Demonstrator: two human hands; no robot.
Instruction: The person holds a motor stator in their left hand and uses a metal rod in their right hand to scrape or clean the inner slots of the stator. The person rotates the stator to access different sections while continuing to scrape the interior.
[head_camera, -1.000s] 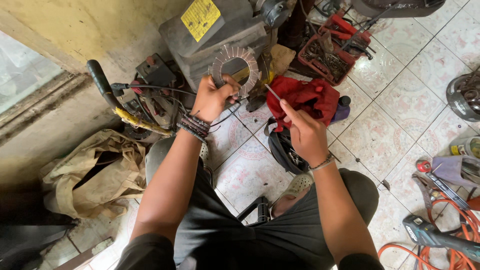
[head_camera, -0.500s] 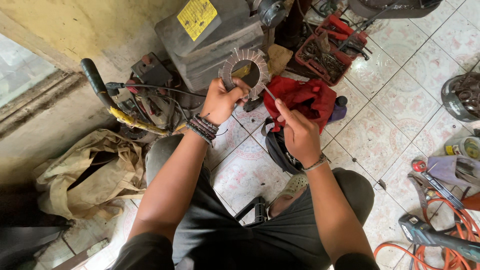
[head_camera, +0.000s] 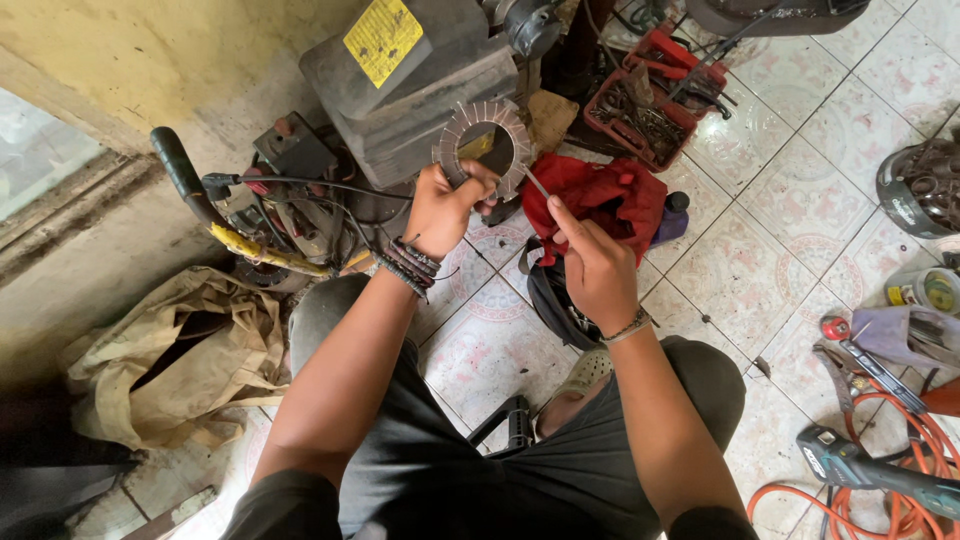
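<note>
the person sits low over a patterned white floor tile (head_camera: 790, 200), knees apart, both arms stretched forward. the left hand (head_camera: 445, 205) is clenched around the lower edge of a flat grey metal ring with slotted teeth around its rim (head_camera: 483, 140), holding it upright in the air in front of a dark grey boxy machine with a yellow label (head_camera: 410, 75). the ring sits just above the fingers, its open centre showing a bit of yellow behind it. dark braided bands wrap the left wrist.

the right hand (head_camera: 595, 265) is closed in a pinch on a thin metal rod-like tool (head_camera: 535, 182), whose tip points up and left to the ring's lower right edge; i cannot tell whether the tip actually touches the teeth. a thin bracelet circles that wrist.

just behind the right hand lies a crumpled red cloth (head_camera: 600, 195), resting over a dark object on the floor. further back stands a red plastic tray of small metal parts (head_camera: 650, 105). to the left, a black-gripped handlebar with a yellow cable (head_camera: 200, 200) leans near the machine, and a rumpled tan canvas bag (head_camera: 175, 360) lies by the wall. at the right edge, an orange coiled hose (head_camera: 900, 440) loops across the tiles beside a dark power tool (head_camera: 860, 465).
</note>
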